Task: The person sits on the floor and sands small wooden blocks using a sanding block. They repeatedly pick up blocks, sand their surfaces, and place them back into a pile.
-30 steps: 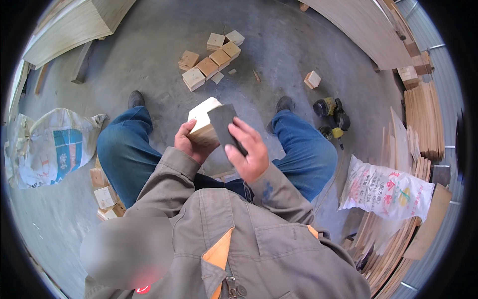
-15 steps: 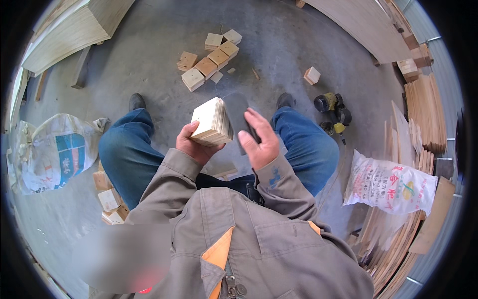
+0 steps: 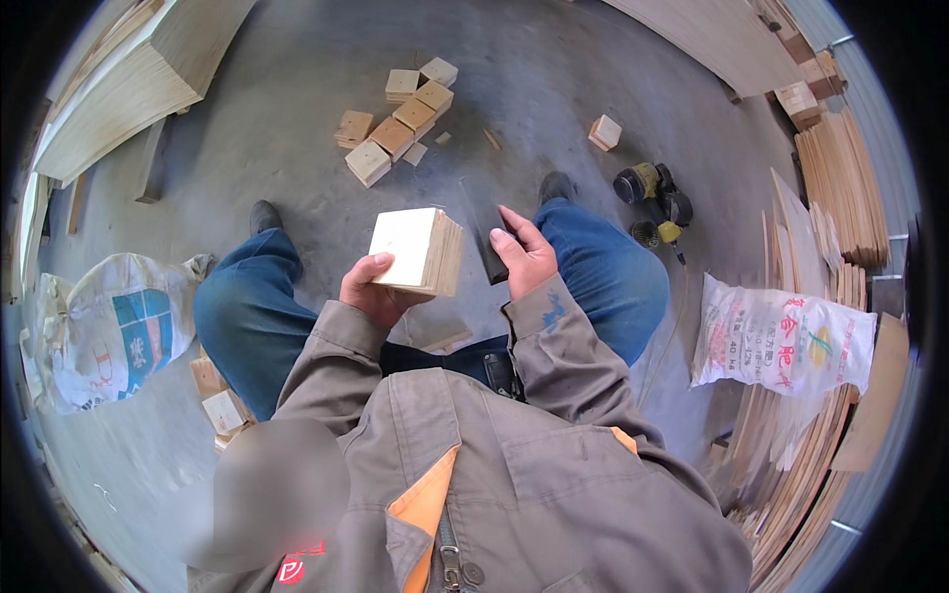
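grey concrete floor [image 3: 297,168] spreads under a seated person in blue jeans and a grey-brown work jacket, seen from the head camera looking down. left hand [image 3: 371,292] is closed around the lower edge of a pale square laminated wood block [image 3: 417,252], thumb on its smooth top face, holding it up in front of the lap between the knees. right hand [image 3: 524,255] is curled around a dark flat rectangular sanding pad [image 3: 486,237], held just beside the block's layered side; whether they touch i cannot tell. on the floor ahead lies a cluster of small light wooden blocks [image 3: 395,128], with one lone wooden cube [image 3: 604,131] apart to the right. near the right foot sits a yellow and black power tool [image 3: 654,203]. a white printed sack [image 3: 781,341] lies at right beside stacked thin plywood sheets [image 3: 840,188], and a crumpled white plastic bag [image 3: 104,331] lies at left.
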Available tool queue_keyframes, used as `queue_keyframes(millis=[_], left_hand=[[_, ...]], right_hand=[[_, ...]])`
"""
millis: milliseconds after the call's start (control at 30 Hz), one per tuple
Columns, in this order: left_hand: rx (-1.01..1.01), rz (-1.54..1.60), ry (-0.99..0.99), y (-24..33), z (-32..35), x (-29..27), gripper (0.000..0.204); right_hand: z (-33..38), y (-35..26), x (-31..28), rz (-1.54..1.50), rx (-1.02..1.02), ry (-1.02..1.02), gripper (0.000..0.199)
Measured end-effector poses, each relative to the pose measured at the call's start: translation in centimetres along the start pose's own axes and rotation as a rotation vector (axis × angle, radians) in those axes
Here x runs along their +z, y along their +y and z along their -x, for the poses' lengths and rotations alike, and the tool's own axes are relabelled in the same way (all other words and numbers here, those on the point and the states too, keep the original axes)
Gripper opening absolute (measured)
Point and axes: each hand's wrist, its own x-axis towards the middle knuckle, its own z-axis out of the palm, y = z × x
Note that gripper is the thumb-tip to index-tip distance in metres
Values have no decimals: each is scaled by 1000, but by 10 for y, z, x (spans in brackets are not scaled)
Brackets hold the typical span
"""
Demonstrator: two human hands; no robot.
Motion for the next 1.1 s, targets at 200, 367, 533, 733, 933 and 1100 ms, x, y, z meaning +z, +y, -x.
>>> queue_keyframes(millis=[200,367,533,733,933,1100], left_hand=[[40,-50,48,0,-1,-3,88],[120,38,178,-2,-7,-5,80],[163,134,238,-6,-14,-19,71],[156,215,345,-6,-12,-14,66],[137,292,334,-6,-9,-15,68],[183,262,330,-6,-9,-11,72]], right_hand=[[0,-1,5,-357,145,-95,43],[1,-1,3,-311,83,-187,44],[4,-2,6,-267,66,-273,47],[5,5,4,-110,72,-341,51],[6,6,6,-3,-6,-365,54],[6,0,6,-9,30,-375,54]])
